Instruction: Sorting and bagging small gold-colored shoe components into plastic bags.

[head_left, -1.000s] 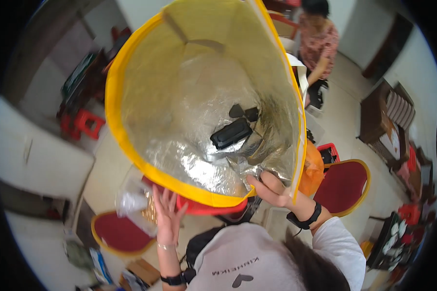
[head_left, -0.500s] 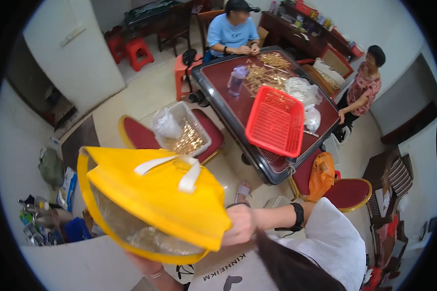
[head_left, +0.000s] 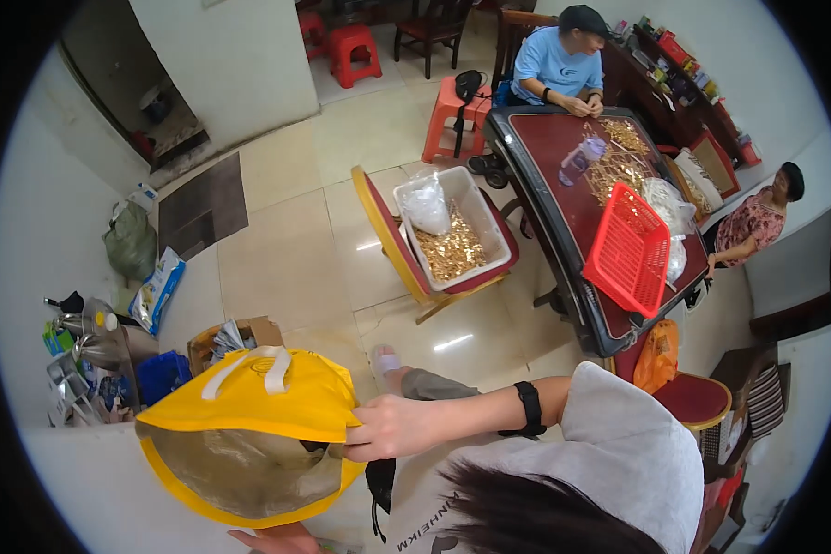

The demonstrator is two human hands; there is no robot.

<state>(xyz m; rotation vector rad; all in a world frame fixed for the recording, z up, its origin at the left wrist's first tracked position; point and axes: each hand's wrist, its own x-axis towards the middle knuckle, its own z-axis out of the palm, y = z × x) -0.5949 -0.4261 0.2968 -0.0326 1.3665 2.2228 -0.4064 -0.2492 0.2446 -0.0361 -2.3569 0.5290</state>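
Note:
A yellow bag (head_left: 300, 392) with white strap handles and a shiny, silvery-grey lining is held out at the lower left, its mouth gaping open. My right hand (head_left: 379, 429) pinches the bag's right edge, and a black watch sits on that forearm. Below the bag's lower rim lies my left hand (head_left: 282, 538), fingers stretched out, partly cut off by the picture's edge. Whether it touches the bag's underside cannot be made out. Part of the bag's inside is in shadow, with a small dark patch near my right fingers.
On a red chair stands a white tub (head_left: 503, 254) of gold-coloured pieces and a clear plastic bag. A red basket (head_left: 630, 249) rests on the table (head_left: 549, 198), where one person sits and another stands. Clutter, including a blue bin (head_left: 163, 377) and a cardboard box (head_left: 266, 332), lines the left.
My view has swung left, so the table now appears farther right. The yellow bag has moved lower and tipped more, showing more lining. My right hand keeps its hold; my left hand shows lower.

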